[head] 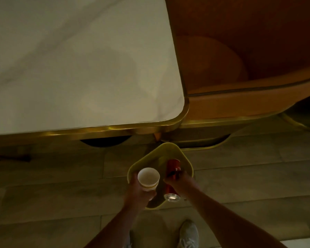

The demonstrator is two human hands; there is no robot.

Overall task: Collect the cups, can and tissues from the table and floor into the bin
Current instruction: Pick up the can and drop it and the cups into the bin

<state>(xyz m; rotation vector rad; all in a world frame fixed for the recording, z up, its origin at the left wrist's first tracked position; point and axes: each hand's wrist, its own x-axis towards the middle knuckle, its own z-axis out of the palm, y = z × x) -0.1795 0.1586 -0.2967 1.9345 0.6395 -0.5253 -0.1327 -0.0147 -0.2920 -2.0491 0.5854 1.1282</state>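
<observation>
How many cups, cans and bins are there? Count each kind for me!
Cups: 1, the paper cup in the left hand
Cans: 2, one red can in the right hand and a second can below it
Bins: 1, the yellow bin
Total: 4

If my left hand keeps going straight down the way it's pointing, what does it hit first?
Probably the inside of the yellow bin: the left hand holds the paper cup right above its opening. Depth is unclear.
</observation>
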